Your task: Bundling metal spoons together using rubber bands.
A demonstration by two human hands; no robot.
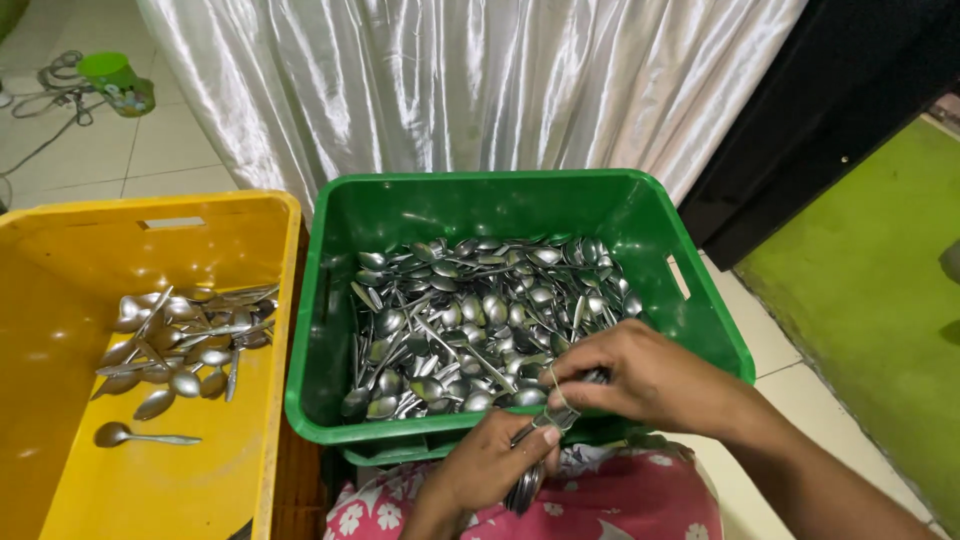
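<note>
At the lower centre of the frame, my left hand [487, 462] grips a spoon bundle [535, 455], its long axis running lower left to upper right, while my right hand [640, 375] pinches a rubber band [553, 388] around its upper end, over the green crate's [330, 300] near rim.

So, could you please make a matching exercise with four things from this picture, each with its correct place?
Things:
1. green crate
2. yellow crate
3. bundle of spoons
4. green cup

Places:
A. on the tiled floor, top left
B. held in both hands, over the near rim of the green crate
C. in the middle, heaped with many spoons
D. on the left, with fewer spoons

Pairs: 1-C, 2-D, 3-B, 4-A
</note>
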